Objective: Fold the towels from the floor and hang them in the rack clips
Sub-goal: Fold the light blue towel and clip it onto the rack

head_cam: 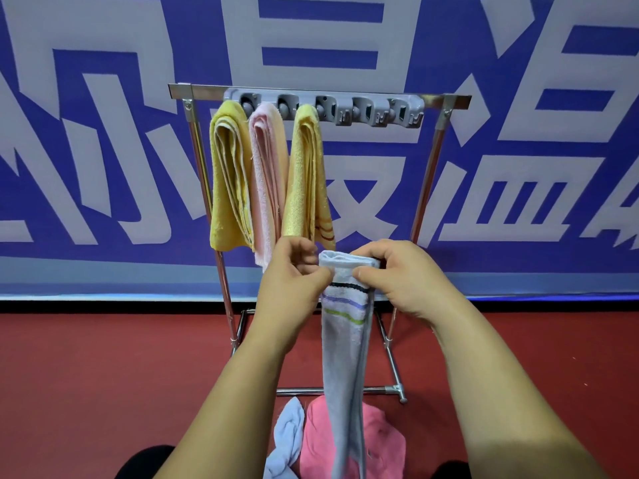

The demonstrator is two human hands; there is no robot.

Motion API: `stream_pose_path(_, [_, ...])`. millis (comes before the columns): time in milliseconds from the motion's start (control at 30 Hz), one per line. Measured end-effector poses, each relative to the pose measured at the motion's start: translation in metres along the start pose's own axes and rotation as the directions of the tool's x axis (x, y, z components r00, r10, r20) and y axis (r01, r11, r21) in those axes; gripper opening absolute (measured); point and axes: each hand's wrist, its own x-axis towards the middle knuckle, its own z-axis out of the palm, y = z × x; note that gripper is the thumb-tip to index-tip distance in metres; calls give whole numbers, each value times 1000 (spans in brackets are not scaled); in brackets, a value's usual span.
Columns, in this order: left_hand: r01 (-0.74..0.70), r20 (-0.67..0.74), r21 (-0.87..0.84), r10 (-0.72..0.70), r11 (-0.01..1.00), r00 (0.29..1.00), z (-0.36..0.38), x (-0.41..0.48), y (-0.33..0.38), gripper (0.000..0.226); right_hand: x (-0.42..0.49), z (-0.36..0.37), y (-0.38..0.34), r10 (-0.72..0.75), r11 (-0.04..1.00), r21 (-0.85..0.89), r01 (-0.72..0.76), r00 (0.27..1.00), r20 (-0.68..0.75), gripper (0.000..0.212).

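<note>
Pinches the top left corner of the striped towel [342, 340] with the left grip [294, 271], thumb against curled fingers. Grasps the top right corner with the right grip [397, 274], fingers curled over the fold and thumb in front. Holds it up in the air before the rack [428, 174], folded into a narrow strip and hanging straight down between the forearms, with dark, violet and green stripes near the top. Below the clip bar [325, 108] and apart from it, top edge about level with the lower ends of the hung towels. Along the left part of the bar, side by side: left yellow towel [230, 178], pink towel [266, 181], right yellow towel [306, 181], all folded (hard to tell which clip holds which). Down on the red floor [103, 375] by the rack's foot, two loose towels: blue towel [288, 433] at left, rose towel [380, 440] at right, the latter partly behind the hanging strip. Behind all, a blue banner [103, 133] with big white characters.
</note>
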Motion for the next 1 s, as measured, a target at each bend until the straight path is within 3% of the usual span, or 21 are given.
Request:
stream_pose_path(100, [54,126,62,-61,997,990,-9,13,-1,49,1,-13,-4,-24,999,35,23,999,31,24])
stream_pose_path(200, [38,241,66,-53,997,969,-11,23,7,22,6,-24,-8,-55,997,60,55,998,-1,28])
stream_pose_path(400, [39,279,-23,-31,999,960,-3,34,35,30,9,-43,-16,-91,992,82,101,989,-119,30])
stream_pose_path(700, [-36,336,-130,78,991,939,-3,43,54,13,16,-50,-40,-84,953,265,146,969,-231,24])
stream_pose_path(833, [32,492,-82,12,996,871,-11,38,40,40,20,-50,-58,-67,902,396,173,961,-268,24])
stream_pose_path(1000, [157,437,-114,-92,981,895,-22,35,27,45,27,-62,-77,-18,878,445,179,939,-342,20])
